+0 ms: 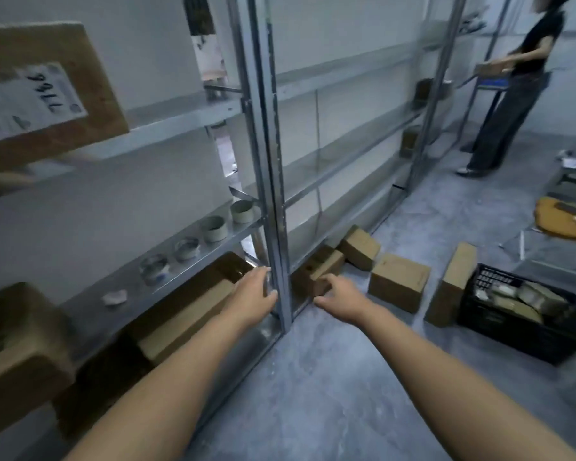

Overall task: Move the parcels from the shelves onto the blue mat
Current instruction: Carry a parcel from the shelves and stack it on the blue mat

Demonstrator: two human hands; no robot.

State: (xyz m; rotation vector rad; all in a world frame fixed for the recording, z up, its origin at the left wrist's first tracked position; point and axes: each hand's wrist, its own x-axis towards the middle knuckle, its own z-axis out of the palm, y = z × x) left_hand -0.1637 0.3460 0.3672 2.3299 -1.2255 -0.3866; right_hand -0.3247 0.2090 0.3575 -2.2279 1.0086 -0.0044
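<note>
Head camera is looking down on a black crate (512, 331) in the lower right, and it is carrying a jumble of pale packets (526, 297), too blurred to name. Both bare arms are stretching in from the bottom edge toward the shelf post (276, 227) at centre. Left hand (251, 292) is spreading in a C against the post, fingers high and thumb low. Whether it is gripping the post or the long parcel (187, 304) behind it, I cannot tell. Right hand (338, 292) is curling its fingers over the top edge of the small parcel (308, 277), thumb hanging low, taking hold of it. That small parcel is sitting at the foot of the shelves (330, 161), just right of the post, its long axis running from lower left toward upper right. The long parcel is lying low in the shelves, left of centre, pointing the same way.
</note>
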